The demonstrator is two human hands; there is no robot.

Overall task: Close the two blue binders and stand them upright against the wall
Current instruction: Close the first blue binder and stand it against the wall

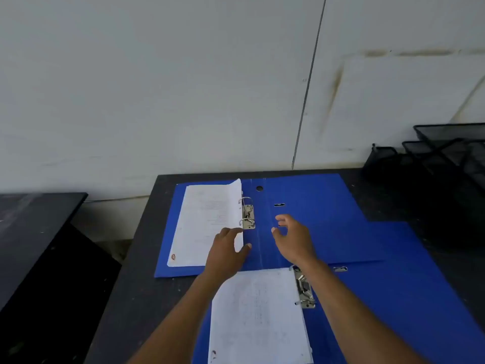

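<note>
Two blue binders lie open and flat on a dark table (147, 290). The far binder (317, 214) holds a stack of white paper (210, 222) on its left half, clipped on metal rings (248, 214). The near binder (399, 292) overlaps its front edge and carries its own paper stack (259, 313). My left hand (227, 252) rests on the lower right corner of the far binder's paper, fingers spread. Just over the far binder's spine hovers my right hand (294, 239), fingers apart and holding nothing.
A white wall (183, 88) rises directly behind the table. Black mesh trays (446, 153) stand at the back right corner. A second dark table (31, 232) sits to the left, across a gap.
</note>
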